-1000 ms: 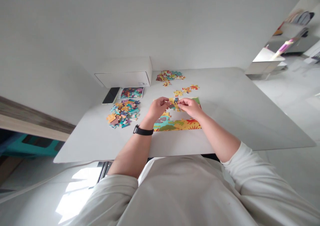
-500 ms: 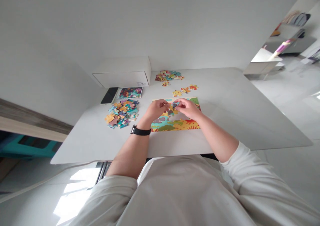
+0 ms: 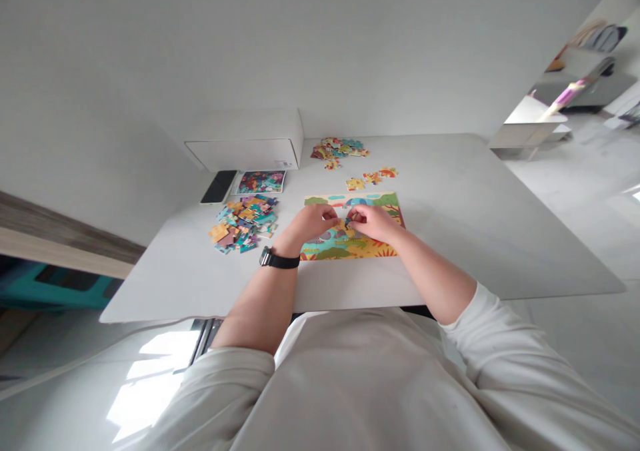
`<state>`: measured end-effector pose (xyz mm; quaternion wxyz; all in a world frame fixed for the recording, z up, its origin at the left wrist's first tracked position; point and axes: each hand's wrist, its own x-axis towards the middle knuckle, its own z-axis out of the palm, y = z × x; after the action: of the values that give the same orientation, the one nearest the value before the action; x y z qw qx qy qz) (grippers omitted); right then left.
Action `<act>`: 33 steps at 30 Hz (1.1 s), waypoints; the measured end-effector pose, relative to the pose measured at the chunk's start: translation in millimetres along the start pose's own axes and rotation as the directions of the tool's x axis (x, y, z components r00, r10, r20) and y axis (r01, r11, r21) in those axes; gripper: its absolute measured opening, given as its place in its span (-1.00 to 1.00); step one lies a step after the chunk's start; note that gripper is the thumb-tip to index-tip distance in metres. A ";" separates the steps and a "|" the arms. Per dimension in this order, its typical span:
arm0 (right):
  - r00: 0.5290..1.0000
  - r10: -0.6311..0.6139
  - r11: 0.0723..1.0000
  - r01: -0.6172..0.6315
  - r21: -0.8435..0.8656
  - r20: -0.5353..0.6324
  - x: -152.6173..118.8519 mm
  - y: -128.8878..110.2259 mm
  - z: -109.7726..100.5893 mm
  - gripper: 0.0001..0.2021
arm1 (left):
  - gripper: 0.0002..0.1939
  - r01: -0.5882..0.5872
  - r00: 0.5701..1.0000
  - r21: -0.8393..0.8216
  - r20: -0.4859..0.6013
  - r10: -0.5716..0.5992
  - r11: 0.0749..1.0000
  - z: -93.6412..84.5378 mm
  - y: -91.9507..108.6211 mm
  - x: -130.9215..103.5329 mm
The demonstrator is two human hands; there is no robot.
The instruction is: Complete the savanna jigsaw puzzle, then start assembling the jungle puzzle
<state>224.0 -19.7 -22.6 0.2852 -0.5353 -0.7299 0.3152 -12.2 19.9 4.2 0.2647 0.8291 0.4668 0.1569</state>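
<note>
Colourful puzzle board [image 3: 330, 253] lies flat on the white table [image 3: 450, 238], under both hands. Clock taken from board centre, 12 at the wall. Left hand [image 3: 316, 222] at 10, right hand [image 3: 374, 222] at 2, close together, fingertips curled inward, small gap between. Right fingertips are at a small dark-and-yellow piece [image 3: 349, 224] near the middle; can't tell if it's pinched or just touched. Left thumb and finger nearly meet; can't tell if they grip anything. Three loose pieces [image 3: 371, 178] sit in a slanting row, 12 to 1. Far pile [image 3: 340, 149] at 12, big mixed pile [image 3: 243, 223] at 9. Picture card [image 3: 261, 182], phone [image 3: 219, 187] beside it and white box [image 3: 245, 152] behind, around 10. Black watch [image 3: 283, 260] on left wrist.
</note>
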 end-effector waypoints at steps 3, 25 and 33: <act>1.000 0.017 0.998 -0.018 -0.052 -0.002 -0.6 -2.8 -0.7 -0.89 | -0.75 0.012 1.000 0.014 -0.007 -0.011 1.000 3.6 -3.2 2.1; 0.999 0.026 0.938 -0.018 -0.347 0.019 -3.2 -16.4 -0.2 -0.80 | -0.83 0.036 0.999 0.095 -0.030 -0.033 0.995 16.0 -4.1 6.1; 0.999 0.050 0.904 -0.037 -0.425 0.020 -2.8 -15.8 0.9 -0.79 | -0.82 0.031 0.999 0.118 -0.023 -0.028 0.993 16.3 0.1 5.2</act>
<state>214.6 -26.1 -11.2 0.1439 -0.5959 -0.7730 0.1632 -1.2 19.5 -9.0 0.2126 0.8346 0.4903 0.1337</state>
